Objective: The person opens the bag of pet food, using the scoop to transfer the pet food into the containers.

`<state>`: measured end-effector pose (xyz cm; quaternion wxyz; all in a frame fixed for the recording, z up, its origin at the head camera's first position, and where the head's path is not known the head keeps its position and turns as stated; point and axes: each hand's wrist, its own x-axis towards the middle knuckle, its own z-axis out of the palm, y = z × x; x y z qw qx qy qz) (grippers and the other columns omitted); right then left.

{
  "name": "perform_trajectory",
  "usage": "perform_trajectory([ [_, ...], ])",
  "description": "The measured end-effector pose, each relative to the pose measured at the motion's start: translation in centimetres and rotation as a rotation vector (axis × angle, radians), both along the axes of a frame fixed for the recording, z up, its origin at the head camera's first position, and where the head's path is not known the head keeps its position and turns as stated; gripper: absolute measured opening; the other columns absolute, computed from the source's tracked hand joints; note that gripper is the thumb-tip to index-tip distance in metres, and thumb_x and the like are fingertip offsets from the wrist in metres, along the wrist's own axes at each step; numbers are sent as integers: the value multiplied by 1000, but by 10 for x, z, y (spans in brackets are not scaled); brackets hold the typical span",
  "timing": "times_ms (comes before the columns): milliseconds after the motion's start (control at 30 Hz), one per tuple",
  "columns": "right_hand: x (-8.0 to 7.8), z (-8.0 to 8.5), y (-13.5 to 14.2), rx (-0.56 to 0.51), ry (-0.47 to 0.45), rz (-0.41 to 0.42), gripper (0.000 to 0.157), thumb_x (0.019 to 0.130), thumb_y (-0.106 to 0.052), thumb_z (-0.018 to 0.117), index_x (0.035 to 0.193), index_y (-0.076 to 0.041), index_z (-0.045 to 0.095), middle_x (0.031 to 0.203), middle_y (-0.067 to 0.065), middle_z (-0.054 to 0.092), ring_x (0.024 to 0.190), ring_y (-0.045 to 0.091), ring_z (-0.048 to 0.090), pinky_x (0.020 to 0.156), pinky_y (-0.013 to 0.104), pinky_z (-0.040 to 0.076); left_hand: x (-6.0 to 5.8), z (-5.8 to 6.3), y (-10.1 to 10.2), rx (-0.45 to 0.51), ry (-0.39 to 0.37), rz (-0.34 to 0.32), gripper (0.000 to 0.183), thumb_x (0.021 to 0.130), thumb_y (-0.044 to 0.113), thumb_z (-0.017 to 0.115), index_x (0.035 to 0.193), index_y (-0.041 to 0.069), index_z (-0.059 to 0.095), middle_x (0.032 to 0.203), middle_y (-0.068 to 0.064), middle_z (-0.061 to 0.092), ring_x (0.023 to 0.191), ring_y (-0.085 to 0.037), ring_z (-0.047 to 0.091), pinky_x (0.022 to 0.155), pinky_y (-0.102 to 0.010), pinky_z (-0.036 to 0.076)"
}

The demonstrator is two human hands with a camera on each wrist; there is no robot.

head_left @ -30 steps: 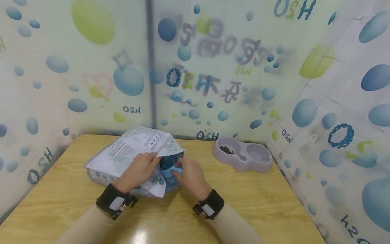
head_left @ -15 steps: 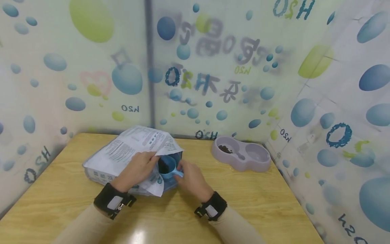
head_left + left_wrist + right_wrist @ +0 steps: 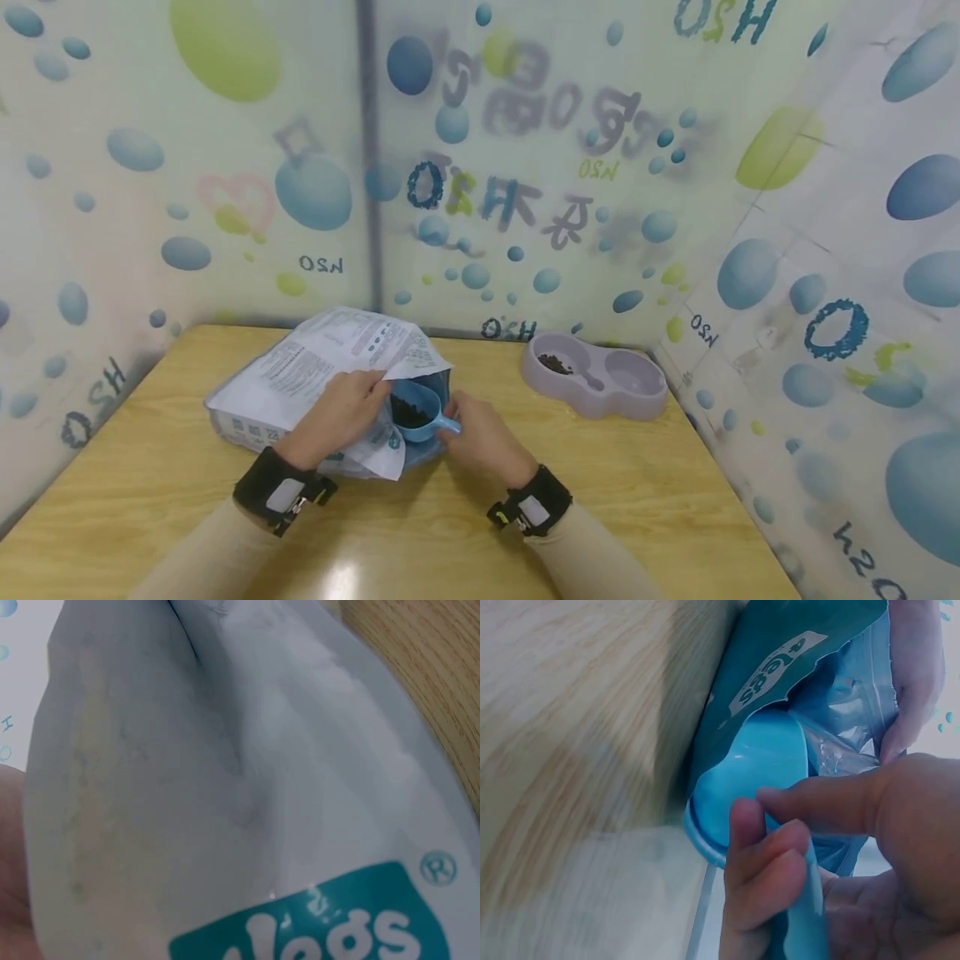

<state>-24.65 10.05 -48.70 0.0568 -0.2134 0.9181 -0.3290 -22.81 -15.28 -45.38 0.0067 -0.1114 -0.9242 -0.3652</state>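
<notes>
A white pet food bag (image 3: 296, 367) lies on the table with its opening towards the right. My left hand (image 3: 339, 421) grips the upper flap of the mouth and holds it up. At the opening is a light blue scoop (image 3: 417, 432), with dark kibble (image 3: 409, 412) in its cup. My right hand (image 3: 483, 437) holds the scoop by its short handle. In the right wrist view, fingers curl round that handle, while the bag's teal edge covers part of the scoop (image 3: 754, 761). White bag film (image 3: 150, 802) fills most of the left wrist view.
A grey-purple double pet bowl (image 3: 600, 402) stands at the back right of the wooden table (image 3: 622, 492), with some brown kibble (image 3: 555, 365) in its left basin. Walls with a printed bubble pattern (image 3: 480, 208) enclose the table at the back and sides.
My right hand has drawn the scoop slightly to the right and out towards the bag's mouth. Its cup and the kibble show more now. My left hand stays on the flap.
</notes>
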Motion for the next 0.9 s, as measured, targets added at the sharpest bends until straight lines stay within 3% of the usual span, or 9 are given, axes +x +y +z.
perform_trajectory([
  [200,1,-2,10,-37,-36,27,13,109,-14,82,113,-5,72,90,4,65,77,15,61,66,27,48,0,0,0,-9,-17,10,43,124,28,46,133,0,77,71,0,51,56,-17,53,53,-25,38],
  [367,2,0,20,-54,-6,45,15,110,-17,81,115,-4,77,96,5,66,81,14,59,70,26,46,-2,-1,1,-13,-3,9,42,125,28,46,126,1,78,70,1,50,56,-16,53,53,-26,38],
  [633,-1,-2,30,4,26,78,15,110,-23,83,116,-9,80,98,2,72,81,11,61,71,27,51,-1,-1,0,-3,-43,14,44,124,28,46,138,0,76,71,0,51,57,-17,54,53,-25,39],
  [900,-6,7,40,30,-10,77,13,110,-26,84,111,-15,77,97,0,70,83,13,62,71,29,52,-2,1,0,-5,-13,14,44,125,27,46,143,-1,76,71,1,48,58,-16,53,53,-25,37],
])
